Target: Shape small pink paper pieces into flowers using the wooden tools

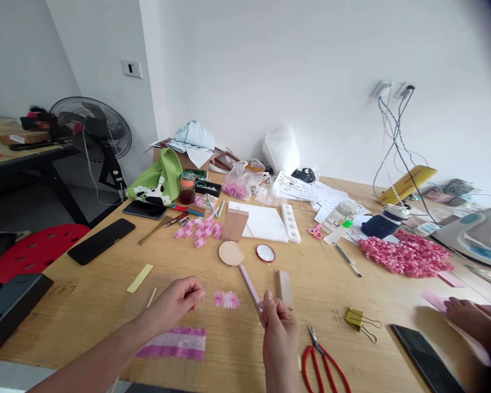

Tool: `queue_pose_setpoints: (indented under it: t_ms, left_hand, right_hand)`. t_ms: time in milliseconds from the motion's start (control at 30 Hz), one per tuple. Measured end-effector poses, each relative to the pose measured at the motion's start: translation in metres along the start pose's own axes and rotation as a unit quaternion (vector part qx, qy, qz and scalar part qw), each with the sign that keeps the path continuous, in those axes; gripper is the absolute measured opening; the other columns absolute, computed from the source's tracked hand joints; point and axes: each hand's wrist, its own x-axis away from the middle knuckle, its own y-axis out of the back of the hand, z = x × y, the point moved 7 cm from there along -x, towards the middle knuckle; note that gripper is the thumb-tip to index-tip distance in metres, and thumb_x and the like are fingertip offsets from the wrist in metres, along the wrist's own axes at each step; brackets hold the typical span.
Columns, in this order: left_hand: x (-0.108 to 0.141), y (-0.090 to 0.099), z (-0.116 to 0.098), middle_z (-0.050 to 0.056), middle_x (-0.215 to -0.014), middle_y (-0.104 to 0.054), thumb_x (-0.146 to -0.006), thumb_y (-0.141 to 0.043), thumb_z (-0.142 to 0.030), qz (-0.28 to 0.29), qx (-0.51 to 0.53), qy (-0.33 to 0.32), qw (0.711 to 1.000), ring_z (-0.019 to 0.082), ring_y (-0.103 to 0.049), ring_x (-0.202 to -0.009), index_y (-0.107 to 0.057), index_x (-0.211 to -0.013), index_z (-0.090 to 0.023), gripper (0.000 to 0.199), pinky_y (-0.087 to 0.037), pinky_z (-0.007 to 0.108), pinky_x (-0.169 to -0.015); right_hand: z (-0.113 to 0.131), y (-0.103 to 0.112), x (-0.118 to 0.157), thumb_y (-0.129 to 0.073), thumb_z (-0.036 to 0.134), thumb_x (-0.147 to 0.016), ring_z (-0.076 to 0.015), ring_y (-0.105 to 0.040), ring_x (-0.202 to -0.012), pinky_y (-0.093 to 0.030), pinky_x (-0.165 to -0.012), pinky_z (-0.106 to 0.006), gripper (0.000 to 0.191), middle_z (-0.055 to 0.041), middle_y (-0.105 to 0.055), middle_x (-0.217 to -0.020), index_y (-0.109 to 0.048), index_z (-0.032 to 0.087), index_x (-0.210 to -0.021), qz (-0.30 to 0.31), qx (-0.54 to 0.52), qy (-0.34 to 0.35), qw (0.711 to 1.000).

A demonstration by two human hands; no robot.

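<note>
My right hand (pixel 279 327) pinches one end of a flat, narrow pale-purple strip (pixel 249 286), which points away from me toward a round beige disc (pixel 231 253). My left hand (pixel 188 295) is closed, thumb and fingers pressed together; anything in them is too small to make out. Between my two hands lies a small pink-and-white pleated piece (pixel 227 299). Under my left forearm is a magenta-and-white banded sheet (pixel 180 345) on a clear sheet. A wooden block (pixel 285 289) sits just beyond my right hand.
Red-handled pliers (pixel 325 360), a yellow binder clip (pixel 362 322) and a dark phone (pixel 425 355) lie at right. Another person's hand (pixel 470 316) is at the right edge near a pink strip. Pink pieces (pixel 200 230), a foam sheet (pixel 265 222) and a red-rimmed lid (pixel 265 252) lie farther back.
</note>
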Motion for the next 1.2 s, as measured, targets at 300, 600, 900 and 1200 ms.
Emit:
queue_pose_setpoints:
  t_ms: [300, 600, 900, 1200]
  left_hand:
    - [-0.027, 0.017, 0.003, -0.002, -0.067, -0.059, -0.065, -0.066, -0.061, 0.014, 0.125, 0.039, 0.991, 0.01, -0.049, -0.055, -0.051, -0.073, -0.018, 0.046, -0.041, 0.025, -0.053]
    - [-0.035, 0.014, 0.021, -0.003, -0.06, -0.06, -0.057, -0.077, -0.046, 0.056, 0.131, 0.06, 0.988, 0.009, -0.051, -0.051, -0.066, -0.082, -0.012, 0.043, -0.042, 0.024, -0.053]
    - [-0.039, 0.02, 0.016, -0.006, -0.052, -0.051, -0.058, -0.076, -0.052, 0.025, 0.112, 0.042, 0.992, 0.008, -0.043, -0.048, -0.062, -0.067, -0.015, 0.041, -0.033, 0.021, -0.046]
    - [-0.054, 0.038, 0.021, -0.004, -0.051, -0.052, -0.052, -0.076, -0.054, -0.026, 0.083, 0.039, 0.995, 0.009, -0.044, -0.048, -0.064, -0.066, -0.015, 0.043, -0.033, 0.022, -0.046]
  right_hand:
    - [0.023, -0.029, -0.01, -0.068, 0.066, -0.069, -0.0073, -0.019, -0.049, -0.012, -0.049, -0.024, 0.053, 0.0099, -0.025, -0.048, -0.051, 0.018, -0.055, -0.002, 0.035, 0.024, 0.999]
    - [0.031, -0.034, -0.015, -0.066, 0.067, -0.067, -0.0078, -0.023, -0.048, -0.015, -0.049, -0.025, 0.053, 0.0094, -0.028, -0.047, -0.048, 0.019, -0.054, -0.012, 0.048, 0.038, 0.998]
    - [0.02, -0.027, -0.022, -0.045, 0.072, -0.08, -0.0098, -0.027, -0.046, -0.023, -0.046, -0.024, 0.059, 0.0079, -0.03, -0.046, -0.055, 0.018, -0.059, 0.002, 0.163, 0.064, 0.984]
    - [0.01, -0.023, -0.029, -0.059, 0.022, -0.082, -0.0255, -0.055, -0.085, -0.038, -0.076, -0.032, 0.011, -0.0116, -0.064, -0.086, -0.068, 0.017, -0.08, 0.004, 0.539, 0.165, 0.826]
